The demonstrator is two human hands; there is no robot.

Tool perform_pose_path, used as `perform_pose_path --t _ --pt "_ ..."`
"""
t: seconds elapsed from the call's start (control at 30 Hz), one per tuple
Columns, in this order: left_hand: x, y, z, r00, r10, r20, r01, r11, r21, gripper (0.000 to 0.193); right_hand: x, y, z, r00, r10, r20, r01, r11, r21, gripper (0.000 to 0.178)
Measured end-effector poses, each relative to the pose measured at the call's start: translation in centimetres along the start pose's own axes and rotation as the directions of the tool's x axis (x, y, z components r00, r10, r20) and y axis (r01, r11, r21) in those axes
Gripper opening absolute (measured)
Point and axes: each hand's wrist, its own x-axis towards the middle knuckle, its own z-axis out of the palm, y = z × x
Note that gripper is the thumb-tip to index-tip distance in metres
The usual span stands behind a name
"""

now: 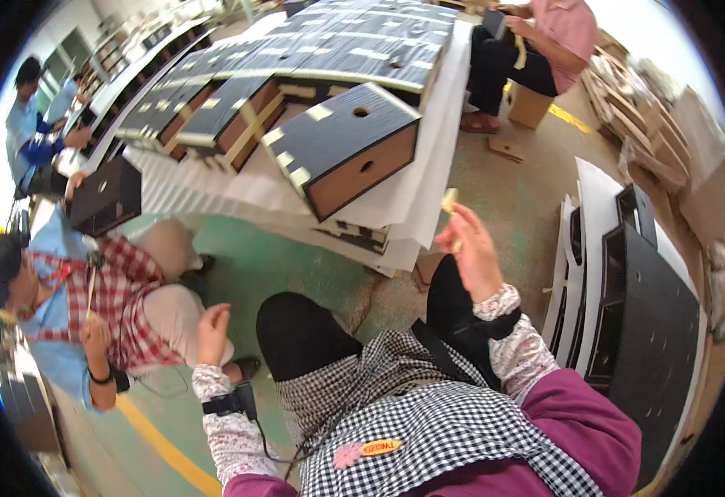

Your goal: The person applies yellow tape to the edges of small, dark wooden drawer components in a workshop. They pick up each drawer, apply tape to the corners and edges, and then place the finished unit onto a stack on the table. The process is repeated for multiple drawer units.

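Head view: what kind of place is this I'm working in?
Most likely a furniture workshop floor. Rows of dark panelled wooden boxes lie on white sheets, more dark panels are stacked at the right, and other people sit working on the green floor.

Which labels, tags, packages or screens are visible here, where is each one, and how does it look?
Name tag: pinned on the checked apron at the lower middle; a long oval, orange-yellow, with dark print.
Pink badge: just left of the name tag; small, with a ragged outline.
Pale tape pieces: stuck on the tops and edges of the dark boxes ahead; short cream strips.
No screens or signs show.
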Motion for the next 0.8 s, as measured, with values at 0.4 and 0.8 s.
perform_pose_path --t 0.4,0.8 --pt "14.9 30.5 8.5 0.628 0.773 0.087 -0.775 0.612 0.154 0.028 7.6 1.9 9.2 0.839 -0.256 0.481 0.486 0.749 -0.450 0.026" --pt "18.1 30.3 11.3 0.724 0.607 0.329 -0.689 0.608 0.395 0.064 2.5 2.1 5.0 0.695 -0.281 0.662 0.656 0.626 -0.422 0.023"
